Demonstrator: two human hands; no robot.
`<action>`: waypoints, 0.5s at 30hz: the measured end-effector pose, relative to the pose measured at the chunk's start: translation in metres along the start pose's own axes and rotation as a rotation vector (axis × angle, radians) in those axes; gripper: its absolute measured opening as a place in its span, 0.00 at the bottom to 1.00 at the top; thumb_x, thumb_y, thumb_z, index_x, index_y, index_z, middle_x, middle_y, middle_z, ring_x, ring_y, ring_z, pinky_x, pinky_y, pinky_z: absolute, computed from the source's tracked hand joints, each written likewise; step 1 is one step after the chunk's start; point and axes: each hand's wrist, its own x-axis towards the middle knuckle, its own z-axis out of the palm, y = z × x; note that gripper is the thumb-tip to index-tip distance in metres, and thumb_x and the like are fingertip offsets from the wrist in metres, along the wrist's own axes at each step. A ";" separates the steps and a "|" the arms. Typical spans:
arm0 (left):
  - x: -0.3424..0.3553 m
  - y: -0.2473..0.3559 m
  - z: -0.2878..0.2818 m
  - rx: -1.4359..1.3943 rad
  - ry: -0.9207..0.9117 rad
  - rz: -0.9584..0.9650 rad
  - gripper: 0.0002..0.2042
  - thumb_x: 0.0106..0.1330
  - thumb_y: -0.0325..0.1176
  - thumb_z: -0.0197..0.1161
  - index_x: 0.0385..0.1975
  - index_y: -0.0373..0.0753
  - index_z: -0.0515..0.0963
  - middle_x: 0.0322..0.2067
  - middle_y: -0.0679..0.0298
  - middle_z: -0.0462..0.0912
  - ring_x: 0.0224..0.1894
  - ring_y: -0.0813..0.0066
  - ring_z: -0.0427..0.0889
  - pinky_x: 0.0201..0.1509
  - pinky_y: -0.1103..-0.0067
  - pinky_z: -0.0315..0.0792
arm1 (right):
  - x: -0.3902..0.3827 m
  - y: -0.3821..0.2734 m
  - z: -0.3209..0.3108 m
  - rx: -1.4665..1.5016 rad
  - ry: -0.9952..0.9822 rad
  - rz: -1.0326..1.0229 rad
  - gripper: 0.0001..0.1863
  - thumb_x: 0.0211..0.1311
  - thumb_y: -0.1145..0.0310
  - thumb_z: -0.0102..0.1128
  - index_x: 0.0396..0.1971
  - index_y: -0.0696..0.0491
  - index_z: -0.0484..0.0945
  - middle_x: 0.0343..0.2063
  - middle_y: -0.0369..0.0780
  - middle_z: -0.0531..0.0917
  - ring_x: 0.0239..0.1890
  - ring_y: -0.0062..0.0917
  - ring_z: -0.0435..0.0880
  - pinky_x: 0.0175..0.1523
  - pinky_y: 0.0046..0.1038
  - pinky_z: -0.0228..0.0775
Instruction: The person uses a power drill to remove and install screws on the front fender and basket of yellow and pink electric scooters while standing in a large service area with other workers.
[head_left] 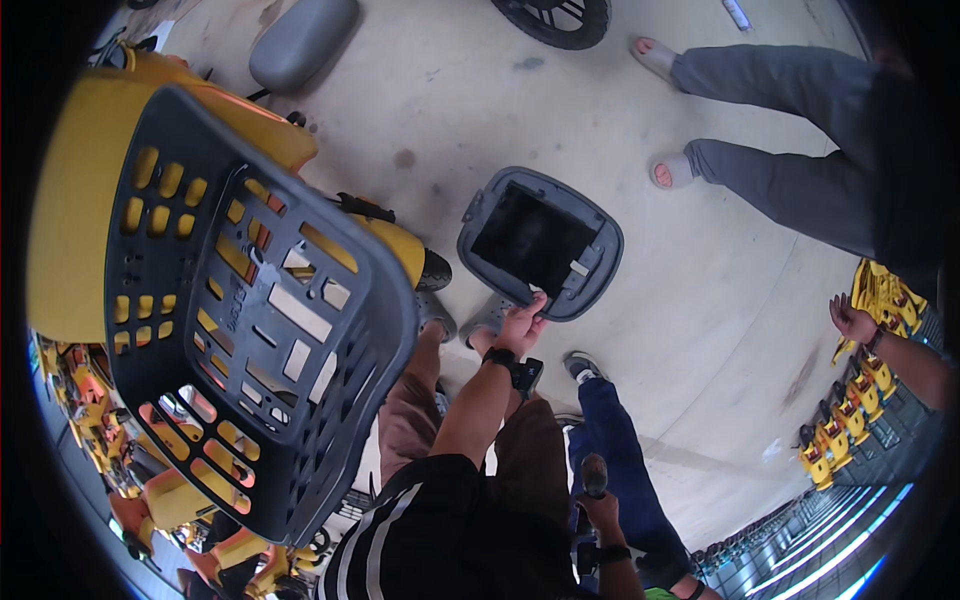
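The person's left hand (522, 326) reaches down with the arm stretched out, a black band on the wrist, and its grip is clenched on the lower rim of a grey seat base (540, 243). The fingers curl over that near edge, so the seat base sits directly beyond the hand, tilted up with its hollow underside facing the camera: a grey moulded rim round a dark rectangular recess. It hangs above the concrete floor (700, 330) rather than lying flat on it.

The right hand (850, 318) is far off at the right edge, well apart from the seat base, palm up and fingers released, holding nothing; a dark band sits on its wrist. Just beyond it stands a row of yellow bicycles (875, 380).

Below the left hand are the person's brown trousers and grey clogs. Beside them another person in blue trousers holds a power drill (594, 478) upright in a hand near the bottom edge.

To the left, close to the camera, a large dark grey plastic basket (250, 330) fills much of the view, mounted on a yellow bicycle frame (90, 200). A grey saddle (303, 40) lies on the floor at the top, near a black tyre (555, 20). A third person in grey trousers and sandals stands at the upper right.
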 end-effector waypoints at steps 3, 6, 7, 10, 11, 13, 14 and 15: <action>-0.013 -0.012 0.026 0.077 -0.103 0.141 0.11 0.58 0.21 0.63 0.37 0.45 0.73 0.35 0.69 0.77 0.34 0.75 0.79 0.44 0.80 0.74 | 0.010 0.042 -0.001 -0.017 0.027 -0.045 0.15 0.41 0.66 0.70 0.27 0.60 0.82 0.23 0.40 0.84 0.26 0.22 0.83 0.33 0.26 0.73; -0.028 -0.002 0.083 0.254 -0.059 0.170 0.11 0.58 0.22 0.60 0.38 0.45 0.71 0.39 0.64 0.78 0.37 0.71 0.81 0.42 0.73 0.77 | 0.008 0.030 -0.015 0.006 0.077 -0.162 0.19 0.38 0.62 0.73 0.30 0.59 0.82 0.24 0.41 0.85 0.26 0.24 0.84 0.34 0.28 0.74; -0.036 0.000 0.091 0.316 -0.058 0.207 0.12 0.58 0.24 0.59 0.40 0.44 0.68 0.35 0.64 0.78 0.34 0.70 0.81 0.35 0.73 0.79 | 0.002 0.024 -0.018 0.044 0.068 -0.217 0.19 0.38 0.62 0.73 0.29 0.59 0.82 0.23 0.41 0.85 0.26 0.24 0.84 0.34 0.27 0.74; -0.039 -0.009 0.058 0.590 -0.213 0.457 0.13 0.57 0.24 0.59 0.40 0.44 0.67 0.31 0.66 0.76 0.31 0.72 0.81 0.30 0.73 0.79 | -0.006 0.004 -0.030 0.032 0.010 -0.317 0.18 0.39 0.62 0.72 0.29 0.59 0.82 0.22 0.40 0.84 0.26 0.23 0.83 0.33 0.27 0.74; -0.059 -0.012 0.068 0.651 -0.234 0.433 0.13 0.56 0.25 0.59 0.40 0.44 0.67 0.29 0.67 0.75 0.29 0.72 0.80 0.28 0.74 0.79 | -0.005 0.001 -0.039 0.004 0.000 -0.290 0.18 0.39 0.62 0.72 0.30 0.59 0.82 0.22 0.39 0.84 0.25 0.22 0.83 0.32 0.26 0.74; -0.157 -0.026 0.114 0.529 -0.147 0.143 0.13 0.55 0.26 0.59 0.39 0.44 0.66 0.27 0.67 0.73 0.25 0.73 0.79 0.26 0.75 0.79 | 0.038 0.031 -0.053 0.064 0.010 -0.358 0.19 0.40 0.63 0.71 0.30 0.61 0.82 0.22 0.38 0.83 0.24 0.21 0.81 0.30 0.26 0.75; -0.191 -0.024 0.114 0.505 -0.124 0.154 0.13 0.54 0.27 0.58 0.39 0.43 0.66 0.27 0.66 0.73 0.24 0.73 0.79 0.26 0.75 0.78 | 0.054 0.024 -0.063 0.090 -0.049 -0.306 0.18 0.41 0.64 0.70 0.29 0.61 0.82 0.23 0.39 0.82 0.24 0.22 0.81 0.28 0.26 0.75; -0.215 -0.020 0.102 0.521 -0.101 0.190 0.13 0.54 0.28 0.57 0.39 0.43 0.66 0.26 0.66 0.73 0.23 0.73 0.78 0.25 0.75 0.78 | 0.052 0.012 -0.070 0.131 -0.111 -0.298 0.16 0.42 0.65 0.68 0.27 0.62 0.80 0.21 0.39 0.82 0.22 0.23 0.81 0.27 0.26 0.74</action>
